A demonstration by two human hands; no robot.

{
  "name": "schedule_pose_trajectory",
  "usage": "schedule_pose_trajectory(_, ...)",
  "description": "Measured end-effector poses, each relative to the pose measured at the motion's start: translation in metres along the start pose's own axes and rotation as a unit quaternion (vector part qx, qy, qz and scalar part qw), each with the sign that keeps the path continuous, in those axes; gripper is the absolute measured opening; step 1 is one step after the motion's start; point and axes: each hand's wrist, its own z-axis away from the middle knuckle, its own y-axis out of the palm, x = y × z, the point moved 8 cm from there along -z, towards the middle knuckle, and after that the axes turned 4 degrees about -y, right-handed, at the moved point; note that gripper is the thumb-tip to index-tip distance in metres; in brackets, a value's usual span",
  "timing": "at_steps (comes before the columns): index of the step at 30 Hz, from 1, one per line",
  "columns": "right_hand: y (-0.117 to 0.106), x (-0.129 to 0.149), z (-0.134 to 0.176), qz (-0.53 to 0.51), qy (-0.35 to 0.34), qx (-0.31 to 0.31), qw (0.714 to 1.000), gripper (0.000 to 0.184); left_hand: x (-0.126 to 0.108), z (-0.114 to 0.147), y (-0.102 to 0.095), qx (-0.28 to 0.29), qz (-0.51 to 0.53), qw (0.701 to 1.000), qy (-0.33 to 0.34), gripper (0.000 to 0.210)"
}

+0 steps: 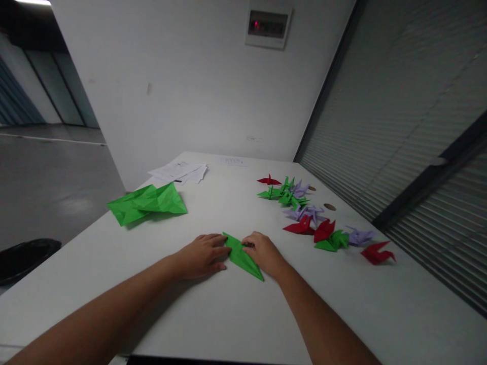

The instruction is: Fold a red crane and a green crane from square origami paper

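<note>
A narrow piece of folded green origami paper lies slantwise on the white table, its pointed end toward me. My left hand rests flat on the table with its fingers stretched out, and the fingertips touch the paper's left edge. On the other side, my right hand has curled fingers, the thumb and forefinger pressed together at the paper's right edge. The inside of that pinch is partly hidden.
Crumpled, creased green paper sheets lie at the left edge. Behind them are printed white papers. Several folded paper cranes, including a red one, line the right side by the blinds. A black bin stands lower left.
</note>
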Motion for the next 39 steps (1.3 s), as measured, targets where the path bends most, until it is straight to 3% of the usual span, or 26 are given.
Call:
schedule_pose_trajectory(12,0.002,-0.001,-0.002,-0.003,0.001,0.001,1.0,0.021,0.014,-0.001,0.014,-0.004,-0.011,0.998,-0.064,0.061)
schedule_pose_trajectory(20,0.001,-0.001,-0.001,-0.004,0.007,-0.004,1.0,0.022,0.001,0.001,0.007,0.04,0.0,0.998,-0.041,0.049)
schedule_pose_trajectory(31,0.003,-0.005,-0.002,0.007,0.004,0.0,1.0,0.022,-0.026,0.001,-0.009,0.006,-0.018,1.0,0.012,0.049)
schedule_pose_trajectory(39,0.003,-0.004,-0.003,0.014,0.005,0.004,1.0,0.02,-0.05,-0.002,-0.008,0.011,0.012,0.998,0.061,0.049)
